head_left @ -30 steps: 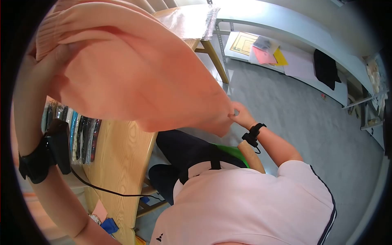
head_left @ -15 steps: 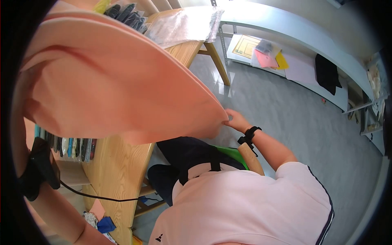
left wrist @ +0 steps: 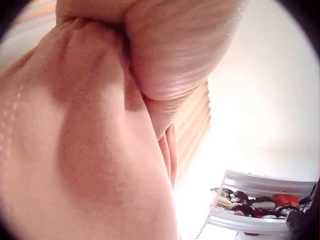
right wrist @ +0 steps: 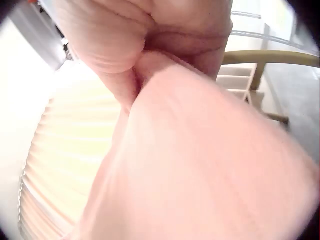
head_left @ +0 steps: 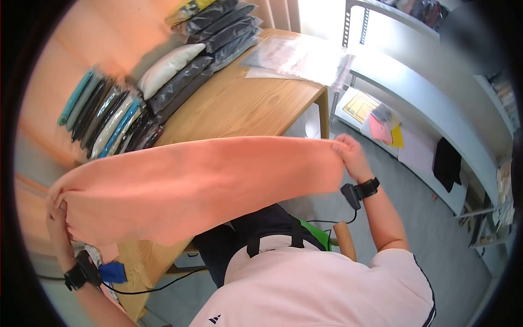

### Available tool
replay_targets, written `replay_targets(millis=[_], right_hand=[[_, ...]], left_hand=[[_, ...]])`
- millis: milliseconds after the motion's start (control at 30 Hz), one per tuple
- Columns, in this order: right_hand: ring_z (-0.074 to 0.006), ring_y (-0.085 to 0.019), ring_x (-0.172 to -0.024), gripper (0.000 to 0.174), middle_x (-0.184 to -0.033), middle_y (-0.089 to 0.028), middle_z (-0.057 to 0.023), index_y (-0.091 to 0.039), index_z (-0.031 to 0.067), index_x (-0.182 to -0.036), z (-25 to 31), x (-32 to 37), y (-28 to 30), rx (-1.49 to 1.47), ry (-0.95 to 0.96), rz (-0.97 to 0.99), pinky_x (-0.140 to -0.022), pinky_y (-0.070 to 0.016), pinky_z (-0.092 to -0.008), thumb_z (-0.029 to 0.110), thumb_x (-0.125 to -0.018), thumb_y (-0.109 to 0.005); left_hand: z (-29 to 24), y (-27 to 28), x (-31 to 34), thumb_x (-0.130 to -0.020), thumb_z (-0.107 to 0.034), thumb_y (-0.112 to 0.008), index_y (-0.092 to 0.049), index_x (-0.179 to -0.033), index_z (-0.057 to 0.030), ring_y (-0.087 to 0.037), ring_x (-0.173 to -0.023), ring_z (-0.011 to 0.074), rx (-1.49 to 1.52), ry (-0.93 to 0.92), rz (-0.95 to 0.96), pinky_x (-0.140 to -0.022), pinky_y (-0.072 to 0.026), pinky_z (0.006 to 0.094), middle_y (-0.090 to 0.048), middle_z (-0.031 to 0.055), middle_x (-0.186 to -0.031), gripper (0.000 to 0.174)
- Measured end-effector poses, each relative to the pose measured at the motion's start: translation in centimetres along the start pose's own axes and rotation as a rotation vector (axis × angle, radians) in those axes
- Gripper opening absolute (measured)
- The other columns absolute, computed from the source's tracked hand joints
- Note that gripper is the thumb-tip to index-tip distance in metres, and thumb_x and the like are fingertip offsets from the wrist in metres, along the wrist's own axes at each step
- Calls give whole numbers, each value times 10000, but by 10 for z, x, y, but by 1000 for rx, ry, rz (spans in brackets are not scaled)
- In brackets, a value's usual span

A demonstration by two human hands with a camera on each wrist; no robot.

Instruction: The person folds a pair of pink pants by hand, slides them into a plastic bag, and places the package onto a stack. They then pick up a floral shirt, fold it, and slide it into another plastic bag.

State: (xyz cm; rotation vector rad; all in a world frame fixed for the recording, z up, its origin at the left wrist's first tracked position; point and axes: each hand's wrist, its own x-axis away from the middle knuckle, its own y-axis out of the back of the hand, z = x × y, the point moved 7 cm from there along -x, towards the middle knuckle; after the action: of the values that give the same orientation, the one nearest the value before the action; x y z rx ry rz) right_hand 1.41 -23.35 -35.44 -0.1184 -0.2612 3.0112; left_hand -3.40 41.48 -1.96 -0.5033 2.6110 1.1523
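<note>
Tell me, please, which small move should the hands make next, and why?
Probably lower the peach garment onto the wooden table: the left hand and right hand grip its opposite ends, it is spread between them, and the table has bare space just beyond it.

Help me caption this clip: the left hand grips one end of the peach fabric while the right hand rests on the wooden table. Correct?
Not quite: the right hand isn't on the wooden table; it grips the peach fabric's other end, as the head view shows. The left hand does grip one end.
</note>
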Motion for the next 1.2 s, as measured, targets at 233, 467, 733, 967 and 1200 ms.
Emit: replay_targets(millis=[233,467,733,967,1200], right_hand=[[-54,-494,-728,215,-795,-559,13,-595,28,-932,95,-93,-94,642,180,283,-651,-425,-205,223,-857,-646],[-102,-537,-639,288,-700,-598,-27,-623,11,-820,22,-180,-180,755,26,420,-583,-433,-260,298,-832,-644],[-79,-459,-494,395,-595,-524,12,-595,7,-850,9,-148,-197,980,-325,421,-414,-310,-241,401,-835,-624],[-15,-388,-487,299,-698,-537,41,-553,57,-1039,25,-174,-201,616,-94,292,-399,-275,-165,292,-871,-627],[-383,-547,-1014,340,-993,-600,-222,-520,17,-1070,26,-168,-192,1436,409,55,-844,-435,-470,261,-851,-609]], left_hand=[[147,-14,73,-892,-183,-590,-517,-1207,29,-496,-1123,159,293,246,-4,-988,-356,289,-548,80,-1218,386],[325,-44,119,-854,-365,-647,-462,-1208,58,-536,-767,119,97,788,37,-633,-457,241,-568,74,-980,582],[304,-58,136,-828,-325,-684,-482,-1210,47,-555,-800,126,199,556,-35,-662,-473,260,-599,76,-1011,571],[265,-60,129,-798,-163,-720,-435,-1236,66,-586,-881,149,208,591,-109,-721,-498,256,-581,126,-1088,571],[160,-71,128,-789,-134,-666,-570,-1095,4,-600,-903,218,-628,-50,-174,-742,-512,335,-608,133,-1017,350]])
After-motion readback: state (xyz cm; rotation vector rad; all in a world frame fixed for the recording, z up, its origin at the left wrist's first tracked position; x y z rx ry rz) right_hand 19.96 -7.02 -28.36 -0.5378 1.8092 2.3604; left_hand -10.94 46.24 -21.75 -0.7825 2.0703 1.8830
